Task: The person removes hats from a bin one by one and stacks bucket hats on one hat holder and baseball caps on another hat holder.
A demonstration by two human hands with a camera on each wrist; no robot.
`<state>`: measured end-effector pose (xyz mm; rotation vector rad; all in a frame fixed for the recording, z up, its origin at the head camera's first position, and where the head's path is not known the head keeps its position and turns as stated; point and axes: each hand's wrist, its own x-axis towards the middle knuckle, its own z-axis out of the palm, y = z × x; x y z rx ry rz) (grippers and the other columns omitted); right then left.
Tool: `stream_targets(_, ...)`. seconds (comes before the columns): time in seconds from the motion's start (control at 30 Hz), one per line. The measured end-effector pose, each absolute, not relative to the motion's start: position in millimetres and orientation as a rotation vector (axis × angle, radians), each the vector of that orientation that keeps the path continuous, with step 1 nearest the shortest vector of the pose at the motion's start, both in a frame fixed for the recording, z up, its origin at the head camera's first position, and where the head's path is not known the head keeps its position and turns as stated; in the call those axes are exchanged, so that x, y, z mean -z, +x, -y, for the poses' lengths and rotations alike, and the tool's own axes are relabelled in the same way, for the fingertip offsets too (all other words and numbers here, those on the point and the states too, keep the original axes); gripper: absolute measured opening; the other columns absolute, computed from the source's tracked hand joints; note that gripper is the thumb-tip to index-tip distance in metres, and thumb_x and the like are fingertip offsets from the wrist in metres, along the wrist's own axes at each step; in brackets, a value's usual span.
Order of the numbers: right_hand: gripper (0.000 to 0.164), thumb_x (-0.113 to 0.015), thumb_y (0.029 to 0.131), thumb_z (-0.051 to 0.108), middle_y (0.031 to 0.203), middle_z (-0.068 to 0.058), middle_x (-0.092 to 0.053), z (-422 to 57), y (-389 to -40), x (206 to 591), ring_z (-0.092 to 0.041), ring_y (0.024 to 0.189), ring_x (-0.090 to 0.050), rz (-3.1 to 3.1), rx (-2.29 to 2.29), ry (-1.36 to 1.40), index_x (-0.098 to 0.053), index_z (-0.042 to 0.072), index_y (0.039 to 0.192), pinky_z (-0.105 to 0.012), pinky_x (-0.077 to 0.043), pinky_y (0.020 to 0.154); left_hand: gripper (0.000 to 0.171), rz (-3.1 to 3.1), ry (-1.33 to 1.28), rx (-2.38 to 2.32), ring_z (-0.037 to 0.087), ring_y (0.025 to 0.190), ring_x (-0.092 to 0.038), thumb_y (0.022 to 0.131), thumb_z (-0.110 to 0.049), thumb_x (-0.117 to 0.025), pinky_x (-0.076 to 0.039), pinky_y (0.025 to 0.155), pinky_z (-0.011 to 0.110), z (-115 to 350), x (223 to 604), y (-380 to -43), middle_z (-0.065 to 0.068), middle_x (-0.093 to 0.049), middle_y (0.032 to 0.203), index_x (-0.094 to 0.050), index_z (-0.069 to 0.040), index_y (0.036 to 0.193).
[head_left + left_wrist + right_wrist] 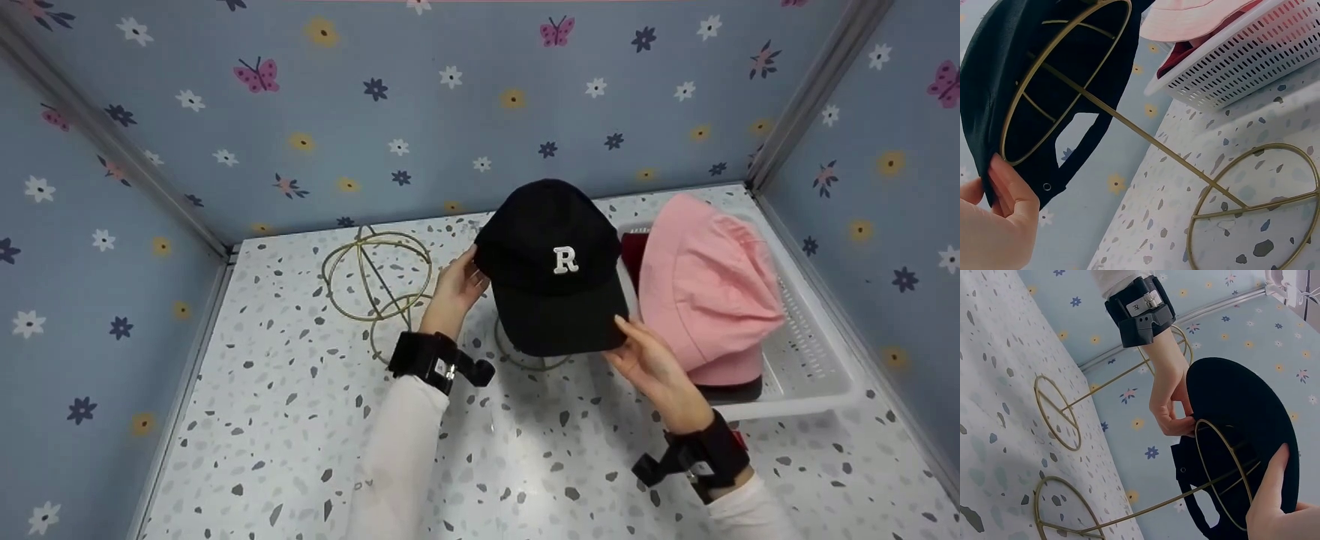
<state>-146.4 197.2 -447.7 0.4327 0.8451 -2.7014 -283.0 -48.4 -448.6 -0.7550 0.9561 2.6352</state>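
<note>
A black baseball cap [536, 232] with a white letter R sits over the round wire top of a gold hat stand [1185, 165], brim tilted toward the person. My left hand [459, 289] pinches the cap's lower edge at its left side, as the left wrist view also shows. At the brim's right corner, my right hand [660, 371] grips with the thumb against one face and fingers on the other. The wire dome shows inside the cap in both wrist views, and the strap opening hangs at the back.
A second gold wire stand [1107, 385] is at the left. On the right, a white perforated basket [814, 352] holds a pink bucket hat [705, 285] and dark red fabric [634, 251]. Blue flowered panels [420, 112] border the speckled tabletop [292, 420] at the back and sides.
</note>
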Motion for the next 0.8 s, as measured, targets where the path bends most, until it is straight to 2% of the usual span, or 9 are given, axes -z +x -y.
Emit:
stream_targets(0.17, 0.018, -0.043, 0.093, 0.007, 0.088, -0.002, -0.063, -196, -142, 450, -0.012, 0.072, -0.056, -0.878, 2.676, 0.43, -0.057, 0.01, 0.083, -0.026, -0.046, 0.066, 0.011, -0.909, -0.754, -2.659, 0.015, 0.061, -0.052, 0.087, -0.007, -0.055, -0.043, 0.053, 0.023, 49, 453, -281, 0.005, -0.056, 0.068, -0.057, -0.003, 0.076)
stream_targets(0.37, 0.024, -0.04, 0.095, 0.011, 0.084, 0.002, -0.063, -196, -139, 454, -0.012, 0.069, -0.054, -0.992, 2.602, 0.355, -0.061, 0.013, 0.083, -0.024, -0.043, 0.062, 0.016, -0.912, -0.719, -2.667, 0.013, 0.06, -0.052, 0.088, -0.008, -0.053, -0.041, 0.052, 0.021, 49, 461, -278, 0.004, -0.056, 0.067, -0.058, -0.005, 0.073)
stream_targets(0.47, 0.025, -0.04, 0.094, 0.01, 0.086, 0.002, -0.064, -196, -137, 457, -0.011, 0.074, -0.056, -0.997, 2.585, 0.379, -0.063, 0.013, 0.084, -0.024, -0.044, 0.066, 0.016, -0.914, -0.713, -2.664, 0.013, 0.061, -0.052, 0.088, -0.008, -0.052, -0.042, 0.053, 0.022, 49, 464, -276, 0.004, -0.057, 0.068, -0.059, -0.005, 0.074)
stream_targets(0.67, 0.02, -0.043, 0.093, 0.009, 0.096, -0.001, -0.064, -194, -135, 461, -0.014, 0.086, -0.059, -1.001, 2.577, 0.448, -0.063, 0.012, 0.097, -0.026, -0.045, 0.077, 0.014, -0.872, -0.717, -2.67, 0.014, 0.063, -0.053, 0.088, -0.006, -0.051, -0.043, 0.056, 0.022, 52, 474, -273, 0.005, -0.058, 0.07, -0.058, -0.003, 0.077)
stream_targets(0.8, 0.014, -0.046, 0.092, 0.011, 0.094, 0.0, -0.064, -193, -135, 463, -0.013, 0.083, -0.059, -1.02, 2.565, 0.478, -0.058, 0.011, 0.099, -0.025, -0.045, 0.073, 0.011, -0.874, -0.728, -2.661, 0.014, 0.065, -0.054, 0.089, -0.006, -0.051, -0.045, 0.058, 0.022, 53, 480, -272, 0.005, -0.057, 0.073, -0.058, -0.003, 0.081)
